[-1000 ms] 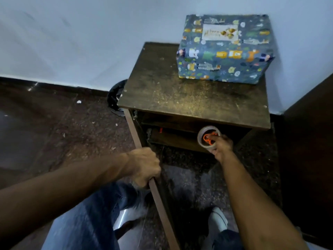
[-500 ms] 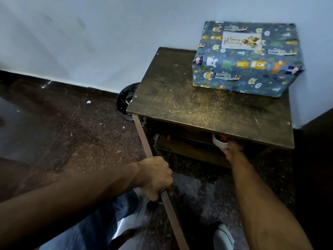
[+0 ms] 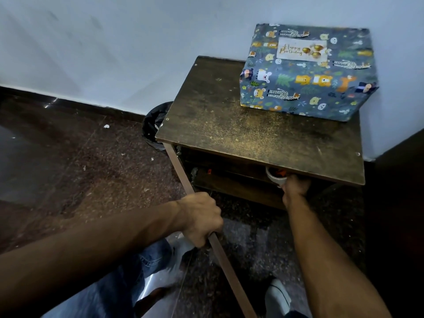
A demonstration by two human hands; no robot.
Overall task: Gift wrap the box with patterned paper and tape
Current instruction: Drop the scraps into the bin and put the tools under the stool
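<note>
The box [image 3: 307, 86], wrapped in blue paper with cartoon animals and a "Happy Birthday" label, sits at the back right of a dark wooden table [image 3: 241, 125] against the wall. My right hand [image 3: 294, 187] reaches under the table's front edge and grips a white tape roll [image 3: 274, 177] with something orange inside it; the tabletop hides most of the roll. My left hand [image 3: 199, 219] grips the table's front left leg [image 3: 183, 177].
A black-lined bin [image 3: 153, 125] stands on the floor behind the table's left side. A shelf [image 3: 229, 187] runs under the tabletop. Dark furniture [image 3: 399, 203] fills the right edge. My feet and jeans are below on the speckled dark floor.
My right hand carried the tape roll up and inward under the tabletop, so the roll is now mostly hidden. My left hand kept its hold on the table leg. The camera shifted.
</note>
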